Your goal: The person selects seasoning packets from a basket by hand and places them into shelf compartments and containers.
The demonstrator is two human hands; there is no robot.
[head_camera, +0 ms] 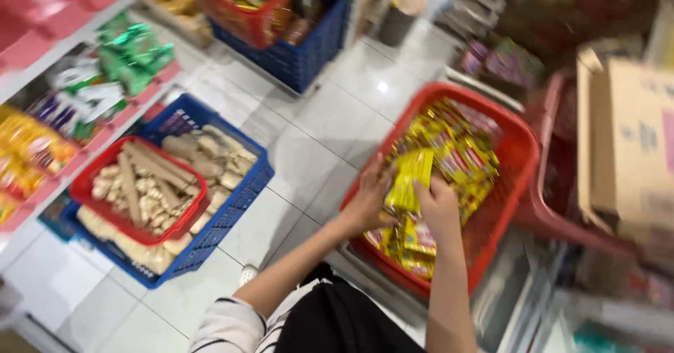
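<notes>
Inside the red basket (516,184), both hands' (368,202) grip clamps yellow packets (408,177).

A shop: stocked shelves (63,121) (snack baskets (512,156) everywhere).

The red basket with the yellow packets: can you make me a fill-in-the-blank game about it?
1. Both hands, the left hand and the right hand, hold a stack of ______ packets.
2. The packets lie in a ______ basket.
3. On the floor at the left, a smaller red basket sits inside a ______ basket.
4. The floor is covered with pale ______.

Missing words: yellow; red; blue; tiles
</notes>
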